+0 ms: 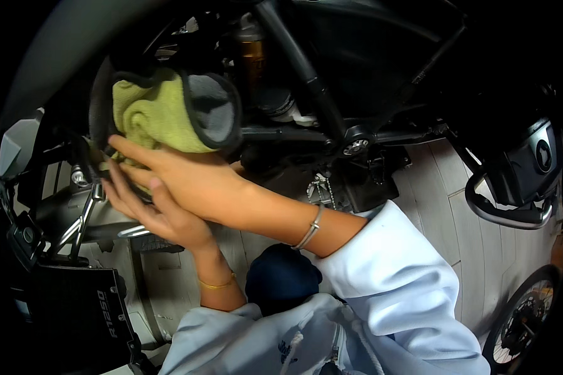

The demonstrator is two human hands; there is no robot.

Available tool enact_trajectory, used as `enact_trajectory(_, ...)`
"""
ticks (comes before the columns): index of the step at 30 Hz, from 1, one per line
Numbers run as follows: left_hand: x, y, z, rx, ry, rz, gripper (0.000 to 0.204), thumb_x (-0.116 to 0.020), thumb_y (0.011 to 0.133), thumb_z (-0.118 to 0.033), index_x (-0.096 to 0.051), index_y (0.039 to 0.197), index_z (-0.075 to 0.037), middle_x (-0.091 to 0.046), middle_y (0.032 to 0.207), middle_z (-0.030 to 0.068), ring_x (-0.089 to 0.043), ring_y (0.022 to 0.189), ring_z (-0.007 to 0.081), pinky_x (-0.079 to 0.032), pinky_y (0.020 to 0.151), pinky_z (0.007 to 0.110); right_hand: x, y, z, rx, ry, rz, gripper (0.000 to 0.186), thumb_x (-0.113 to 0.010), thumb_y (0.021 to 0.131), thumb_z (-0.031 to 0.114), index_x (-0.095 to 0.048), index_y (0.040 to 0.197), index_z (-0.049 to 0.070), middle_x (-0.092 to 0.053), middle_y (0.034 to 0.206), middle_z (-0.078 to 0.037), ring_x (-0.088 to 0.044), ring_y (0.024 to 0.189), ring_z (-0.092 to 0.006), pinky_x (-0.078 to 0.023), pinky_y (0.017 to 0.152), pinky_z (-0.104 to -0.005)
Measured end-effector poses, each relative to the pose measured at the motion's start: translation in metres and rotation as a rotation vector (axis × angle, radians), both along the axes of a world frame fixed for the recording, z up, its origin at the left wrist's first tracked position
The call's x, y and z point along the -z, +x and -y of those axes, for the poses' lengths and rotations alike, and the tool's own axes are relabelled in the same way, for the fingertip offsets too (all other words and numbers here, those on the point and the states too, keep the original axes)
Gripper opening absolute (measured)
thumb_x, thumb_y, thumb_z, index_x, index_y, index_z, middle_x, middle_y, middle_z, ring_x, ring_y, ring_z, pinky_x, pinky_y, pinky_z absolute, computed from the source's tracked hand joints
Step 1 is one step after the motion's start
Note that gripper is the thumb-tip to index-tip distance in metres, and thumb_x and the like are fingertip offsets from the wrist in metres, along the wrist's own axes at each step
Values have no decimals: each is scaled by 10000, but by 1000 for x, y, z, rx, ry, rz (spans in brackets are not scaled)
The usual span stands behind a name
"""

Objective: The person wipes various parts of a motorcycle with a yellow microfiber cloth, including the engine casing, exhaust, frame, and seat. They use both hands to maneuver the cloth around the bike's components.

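A yellow-green and grey cloth (153, 115) with a dark border hangs bunched up beside a black motorcycle frame. My right hand (178, 172) reaches across from the right and grips the cloth's lower part, one finger stretched along its edge. Just beneath, my left hand (162, 212) has its fingers pointing up and to the left, with a fold of the cloth between them and the thumb. The two hands overlap, so some fingertips and part of the cloth are hidden.
Black frame tubes (306, 69) run above and right of my hands, with a gold cylinder (253, 59) behind. A chrome-barred black part (513, 187) juts out at right. A dark panel (75, 312) stands lower left, a spoked wheel (525, 319) lower right, over plank-patterned flooring (431, 194).
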State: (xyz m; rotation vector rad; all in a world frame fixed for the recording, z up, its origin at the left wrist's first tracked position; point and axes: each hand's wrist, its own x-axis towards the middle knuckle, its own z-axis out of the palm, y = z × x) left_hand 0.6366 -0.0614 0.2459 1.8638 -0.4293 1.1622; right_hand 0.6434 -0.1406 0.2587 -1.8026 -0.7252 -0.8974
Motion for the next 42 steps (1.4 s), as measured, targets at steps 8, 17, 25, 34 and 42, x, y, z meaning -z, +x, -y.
enact_trajectory(8,56,-23,42,94,95,-32,564,-482,950,-320,-414,1409,0,-234,1485,225,-243,1402,360,-215,1131,486,35,-28,41,198,-148,63,433,-546,828,167,-566,1251,75,-521,1350,-92,-554,1149,-244,-459,929,-344)
enact_trajectory(17,52,-37,49,131,289,167,646,-486,873,-305,-370,1417,23,-164,1508,234,-215,1413,361,-251,1120,502,49,-53,71,610,-487,156,403,-572,802,243,-621,1183,121,-512,1364,-111,-521,1178,-308,-425,936,-443)
enact_trajectory(25,18,2,78,457,163,62,509,-580,812,-257,-568,1205,66,-458,1356,254,-456,1244,434,-319,1053,532,32,-24,96,550,-162,68,351,-613,779,175,-620,1078,-8,-647,1062,-154,-581,1075,-342,-447,955,-435)
enact_trajectory(34,-24,16,57,211,420,-13,691,-662,766,-116,-431,1412,-37,-341,1475,221,-333,1366,410,-295,1100,491,31,-19,67,714,-401,-68,528,-423,956,242,-349,1412,-14,-359,1496,-152,-325,1395,-280,-192,1166,-462)
enact_trajectory(42,-58,49,45,84,563,-118,490,-590,810,-239,-570,1257,-39,-552,1134,271,-524,1069,445,-428,925,468,9,24,57,679,-332,130,564,-603,750,176,-524,1258,-55,-546,1298,-221,-459,1266,-372,-290,1073,-542)
